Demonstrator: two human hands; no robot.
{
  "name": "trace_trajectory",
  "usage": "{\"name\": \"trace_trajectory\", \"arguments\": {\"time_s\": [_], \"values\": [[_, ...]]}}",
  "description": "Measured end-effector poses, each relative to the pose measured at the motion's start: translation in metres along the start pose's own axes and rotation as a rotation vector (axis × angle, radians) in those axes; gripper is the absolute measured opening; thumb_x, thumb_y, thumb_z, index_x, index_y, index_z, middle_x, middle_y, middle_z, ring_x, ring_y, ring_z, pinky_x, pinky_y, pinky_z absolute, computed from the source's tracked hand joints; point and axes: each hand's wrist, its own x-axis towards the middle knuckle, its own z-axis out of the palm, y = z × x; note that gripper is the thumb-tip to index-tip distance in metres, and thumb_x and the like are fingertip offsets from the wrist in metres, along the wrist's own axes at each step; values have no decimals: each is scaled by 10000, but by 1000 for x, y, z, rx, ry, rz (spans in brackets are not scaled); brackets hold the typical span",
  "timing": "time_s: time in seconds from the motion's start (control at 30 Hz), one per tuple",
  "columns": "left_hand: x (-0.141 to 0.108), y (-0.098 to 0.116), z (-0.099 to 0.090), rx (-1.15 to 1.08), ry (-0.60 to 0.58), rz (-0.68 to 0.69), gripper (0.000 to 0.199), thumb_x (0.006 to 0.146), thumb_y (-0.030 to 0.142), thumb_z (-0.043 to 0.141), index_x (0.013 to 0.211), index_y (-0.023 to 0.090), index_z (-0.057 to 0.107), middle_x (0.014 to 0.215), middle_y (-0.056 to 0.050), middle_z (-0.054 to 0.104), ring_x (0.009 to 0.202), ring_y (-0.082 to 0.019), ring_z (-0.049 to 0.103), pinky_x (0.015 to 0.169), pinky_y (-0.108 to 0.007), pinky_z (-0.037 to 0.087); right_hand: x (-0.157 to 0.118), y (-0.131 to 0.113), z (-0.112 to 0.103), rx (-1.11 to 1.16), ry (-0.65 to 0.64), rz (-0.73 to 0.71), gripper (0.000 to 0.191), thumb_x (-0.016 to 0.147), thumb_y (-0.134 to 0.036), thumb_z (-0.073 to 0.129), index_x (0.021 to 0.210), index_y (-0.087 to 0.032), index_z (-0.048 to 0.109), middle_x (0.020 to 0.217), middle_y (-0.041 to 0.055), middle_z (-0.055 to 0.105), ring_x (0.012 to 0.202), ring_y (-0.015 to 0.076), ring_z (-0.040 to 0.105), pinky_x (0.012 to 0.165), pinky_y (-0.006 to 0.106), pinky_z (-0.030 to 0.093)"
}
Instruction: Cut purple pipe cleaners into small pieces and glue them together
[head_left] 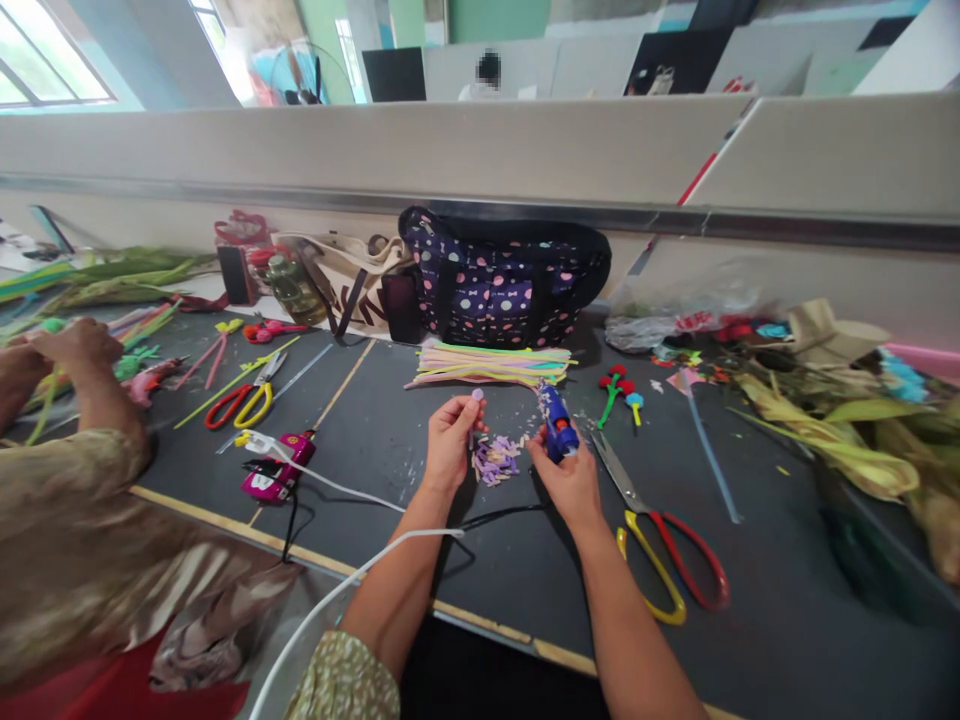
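My left hand (pixel 450 440) pinches a small pale purple piece (pixel 477 396) between thumb and fingertips, raised over the dark table. My right hand (pixel 568 475) is wrapped round a blue glue gun (pixel 558 420), its nozzle pointing away from me. Between the two hands lies a small heap of purple and cream cut pieces (pixel 498 460). Behind them rests a bundle of pastel fuzzy stems (pixel 491 364). Large scissors (pixel 637 510) with red and yellow handles lie open just right of my right hand.
A co-worker's hands (pixel 75 345) work at the left, near smaller scissors (pixel 251 392). A magenta power strip (pixel 279 470) has a white cable crossing the table edge. Dotted bag (pixel 510 280) stands at the back; finished red flowers (pixel 615 385) and dry husks (pixel 862 440) lie right.
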Motion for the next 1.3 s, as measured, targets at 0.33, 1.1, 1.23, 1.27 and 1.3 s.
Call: {"name": "trace_trajectory", "arguments": {"time_s": [0.33,1.1,1.23,1.27,1.3], "values": [[0,0,0,-20,30,9,256,675,380,730,759,147,665,761,-21,621,529,-51,495,533,-197,454,3,0,10,-222,-243,-77,261,810,-343,468,1044,-236,508,791,19,641,698,186,611,592,241,379],[3,0,-3,-79,97,52,243,685,361,724,774,146,654,816,-21,636,516,-32,479,512,-177,432,12,7,24,-385,-242,17,293,805,-293,500,1088,-217,487,834,43,653,677,173,597,553,236,308],[2,1,-2,-83,101,35,249,671,369,733,750,147,652,803,-19,634,512,-32,479,503,-173,422,12,3,26,-438,-271,35,320,797,-300,540,1101,-227,474,882,51,668,719,182,619,573,247,319],[2,1,-1,-83,104,32,253,667,372,735,746,147,651,802,-20,634,512,-32,479,502,-173,421,12,2,26,-447,-277,38,326,794,-305,549,1101,-229,471,886,51,670,729,184,623,575,249,321],[2,1,-1,-82,107,31,256,665,373,736,744,146,650,803,-21,634,513,-33,479,502,-172,421,12,0,26,-456,-283,39,329,793,-310,555,1100,-230,469,886,51,671,737,186,627,576,250,323]]}}
